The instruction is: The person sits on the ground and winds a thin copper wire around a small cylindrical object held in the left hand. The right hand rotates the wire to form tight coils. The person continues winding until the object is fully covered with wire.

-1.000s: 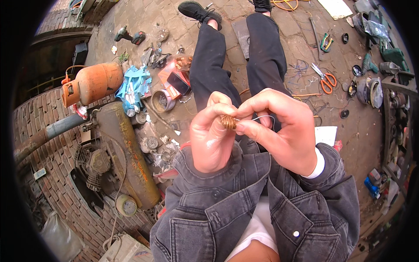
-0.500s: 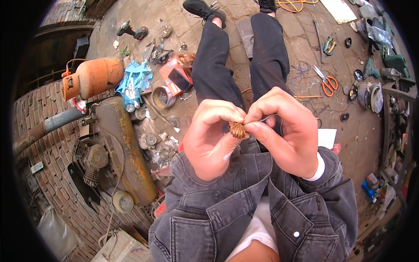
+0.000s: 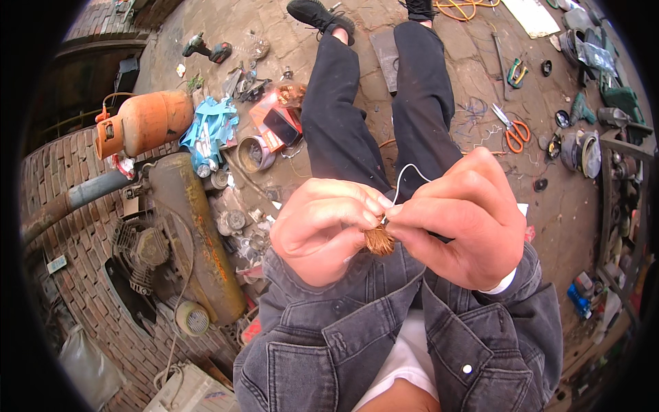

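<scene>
In front of my jacket both hands meet, fingertips nearly touching. A short tuft of golden-brown, copper-coloured strands is pinched in my left hand, its splayed end pointing down toward me. My right hand is closed, thumb and forefinger pinching a thin white wire at the top of the tuft. The wire arcs up from the pinch and curves back over the right fingers. Fingertips hide exactly how wire and tuft touch.
To the right on the floor lie orange-handled scissors and pliers. On the left are an orange gas cylinder, a phone on a red box, a cordless drill and a rusty yellow tank. A metal rack stands far right.
Both hands have come down closer to my jacket, the tuft with them. The right hand has turned, and the white wire now shows as a raised loop above the fingers.
</scene>
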`<state>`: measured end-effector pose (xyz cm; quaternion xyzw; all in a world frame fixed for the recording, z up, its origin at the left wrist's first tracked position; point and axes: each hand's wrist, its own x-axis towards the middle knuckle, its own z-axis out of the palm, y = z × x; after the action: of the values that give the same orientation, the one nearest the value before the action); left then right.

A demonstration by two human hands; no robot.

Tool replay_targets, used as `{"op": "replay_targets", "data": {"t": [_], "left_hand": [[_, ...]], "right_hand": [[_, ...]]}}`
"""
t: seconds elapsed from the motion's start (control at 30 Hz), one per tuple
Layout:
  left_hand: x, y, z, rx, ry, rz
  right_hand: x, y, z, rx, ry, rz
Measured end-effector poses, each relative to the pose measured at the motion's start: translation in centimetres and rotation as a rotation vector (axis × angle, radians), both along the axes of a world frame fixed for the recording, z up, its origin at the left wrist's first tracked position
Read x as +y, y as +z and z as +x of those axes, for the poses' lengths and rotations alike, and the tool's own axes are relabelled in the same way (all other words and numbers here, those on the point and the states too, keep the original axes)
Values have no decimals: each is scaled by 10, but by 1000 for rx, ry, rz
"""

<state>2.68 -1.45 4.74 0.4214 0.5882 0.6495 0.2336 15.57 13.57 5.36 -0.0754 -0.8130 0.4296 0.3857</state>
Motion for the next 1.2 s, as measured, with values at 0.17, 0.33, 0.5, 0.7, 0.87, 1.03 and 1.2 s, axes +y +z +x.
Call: {"op": "replay_targets", "data": {"t": [0.17,0.33,0.5,0.7,0.87,1.03,1.2], "left_hand": [[-1,6,-4,80,-44,-34],[0,9,-6,60,-70,-46],[-2,7,-6,30,-72,-42],[0,6,-4,-105,-153,17],[2,3,5,-199,-52,44],[-6,3,-7,-89,-134,2],[-4,1,-1,-128,-95,25]], "right_hand": [[5,-1,2,-36,76,59],[7,-1,3,-33,103,100],[4,-2,0,-28,86,103],[4,0,-1,-81,-58,4],[11,4,2,-49,-25,-70],[1,2,-2,5,142,-230],[6,3,0,-33,227,-169]]}}
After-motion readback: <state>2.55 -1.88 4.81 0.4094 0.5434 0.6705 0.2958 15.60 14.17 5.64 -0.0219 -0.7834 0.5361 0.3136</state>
